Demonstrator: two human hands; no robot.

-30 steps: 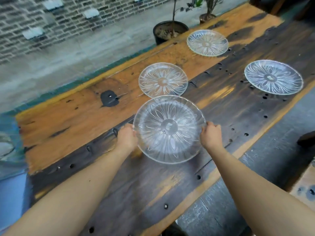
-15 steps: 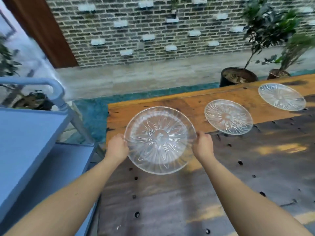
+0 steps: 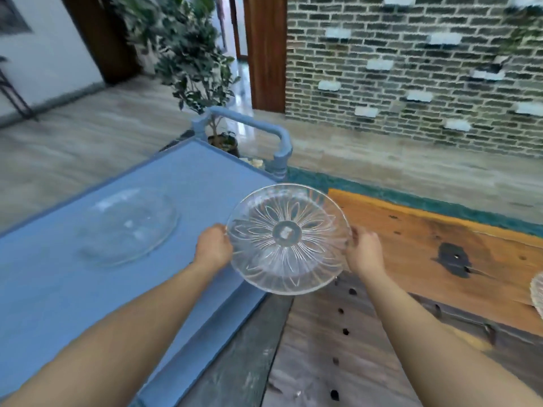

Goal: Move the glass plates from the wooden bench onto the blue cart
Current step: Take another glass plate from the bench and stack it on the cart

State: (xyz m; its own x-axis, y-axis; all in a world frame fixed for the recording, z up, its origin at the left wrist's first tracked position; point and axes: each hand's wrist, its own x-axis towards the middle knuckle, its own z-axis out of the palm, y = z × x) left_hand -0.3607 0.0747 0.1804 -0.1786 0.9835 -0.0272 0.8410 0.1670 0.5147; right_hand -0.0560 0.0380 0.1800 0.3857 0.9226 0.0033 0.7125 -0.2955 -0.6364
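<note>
I hold a clear glass plate (image 3: 288, 239) with a cut flower pattern in both hands, in the air over the gap between the blue cart (image 3: 53, 304) and the wooden bench (image 3: 411, 239). My left hand (image 3: 214, 248) grips its left rim and my right hand (image 3: 364, 251) grips its right rim. Another glass plate (image 3: 126, 226) lies flat on the cart top to the left. The edge of a third glass plate (image 3: 537, 292) shows on the bench at the far right.
The cart's blue handle bar (image 3: 249, 124) rises at its far end, with a potted plant (image 3: 194, 63) behind it. A brick wall (image 3: 411, 69) runs along the back. The bench's dark near plank (image 3: 367, 348) has several round holes.
The view has swung left and I have carried the plate leftward from over the bench to the cart's edge. The cart top and its plate have come into view.
</note>
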